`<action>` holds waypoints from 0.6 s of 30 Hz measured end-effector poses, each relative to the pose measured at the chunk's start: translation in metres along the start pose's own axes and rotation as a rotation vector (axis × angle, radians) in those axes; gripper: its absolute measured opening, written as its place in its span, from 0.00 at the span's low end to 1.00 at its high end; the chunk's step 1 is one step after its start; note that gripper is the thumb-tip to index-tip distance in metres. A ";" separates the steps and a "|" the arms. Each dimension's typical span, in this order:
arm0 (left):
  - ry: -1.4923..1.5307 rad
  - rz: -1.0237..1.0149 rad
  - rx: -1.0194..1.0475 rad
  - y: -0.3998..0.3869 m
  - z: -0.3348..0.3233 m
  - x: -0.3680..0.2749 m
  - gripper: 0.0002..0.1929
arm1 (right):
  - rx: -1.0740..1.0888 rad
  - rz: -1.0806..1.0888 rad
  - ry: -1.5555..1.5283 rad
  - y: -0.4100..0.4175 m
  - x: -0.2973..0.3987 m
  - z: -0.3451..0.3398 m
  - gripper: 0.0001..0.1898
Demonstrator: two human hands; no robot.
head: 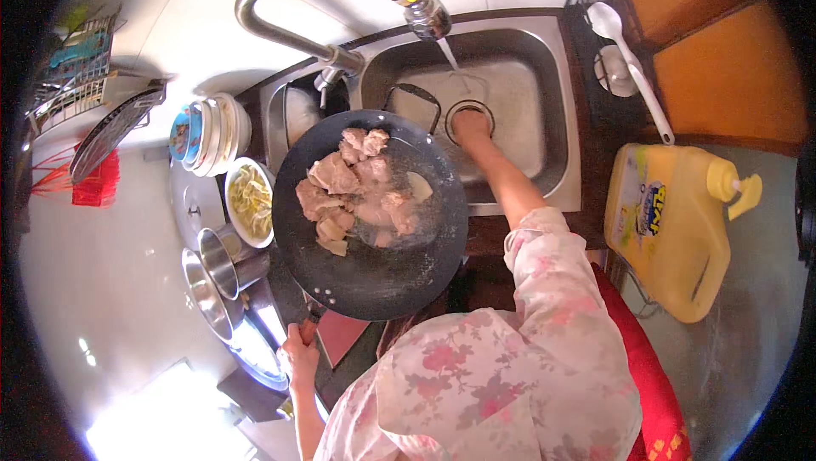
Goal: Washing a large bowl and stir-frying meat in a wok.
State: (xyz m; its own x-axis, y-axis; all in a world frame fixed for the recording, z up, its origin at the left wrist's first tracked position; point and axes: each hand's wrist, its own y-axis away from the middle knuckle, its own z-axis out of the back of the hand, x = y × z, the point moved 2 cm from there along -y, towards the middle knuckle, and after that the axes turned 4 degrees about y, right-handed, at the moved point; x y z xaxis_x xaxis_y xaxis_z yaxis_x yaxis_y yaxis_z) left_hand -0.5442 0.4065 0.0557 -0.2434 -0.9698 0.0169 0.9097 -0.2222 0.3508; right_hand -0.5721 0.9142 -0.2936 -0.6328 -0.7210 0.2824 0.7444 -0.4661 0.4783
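Note:
My left hand (301, 351) grips the handle (310, 328) of a black wok (376, 289). The wok is in front of me, overlapping the sink's near left side in view. Chunks of pale cooked meat (335, 173) and a few flat pale slices (419, 187) lie in it, with a steamy haze over them. My right hand (470, 124) reaches down into the stainless steel sink (542, 142), at its round drain (454, 110). Its fingers are hidden, so whether they hold anything does not show. Water runs from the curved faucet (427, 18) just beyond that hand.
Left of the wok stand stacked bowls (220, 133), a bowl of yellowish strips (250, 203) and steel pots (218, 263). A black wire loop (415, 92) projects past the wok's far rim. At right are a yellow pump jug (669, 231) and a white spoon (631, 59) on a dark rack.

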 end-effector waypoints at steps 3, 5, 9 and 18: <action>0.008 -0.010 0.014 0.001 0.002 -0.018 0.16 | 0.001 0.056 -0.010 -0.007 -0.011 -0.009 0.12; -0.049 0.073 0.035 -0.004 0.006 -0.040 0.13 | -0.101 0.086 -0.006 -0.013 -0.030 -0.012 0.10; -0.028 0.023 -0.004 0.002 0.006 -0.033 0.12 | 0.371 0.029 -0.812 0.003 -0.060 0.037 0.09; -0.006 -0.076 -0.038 -0.012 0.001 -0.050 0.09 | -0.616 0.273 0.158 0.042 -0.085 0.074 0.12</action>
State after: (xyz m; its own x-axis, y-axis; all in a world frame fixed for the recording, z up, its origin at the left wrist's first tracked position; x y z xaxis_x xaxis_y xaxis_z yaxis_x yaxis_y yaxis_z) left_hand -0.5431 0.4579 0.0517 -0.3141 -0.9494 -0.0024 0.9008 -0.2988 0.3151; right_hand -0.5029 0.9938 -0.2362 -0.4019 -0.8981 0.1787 0.8876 -0.4300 -0.1650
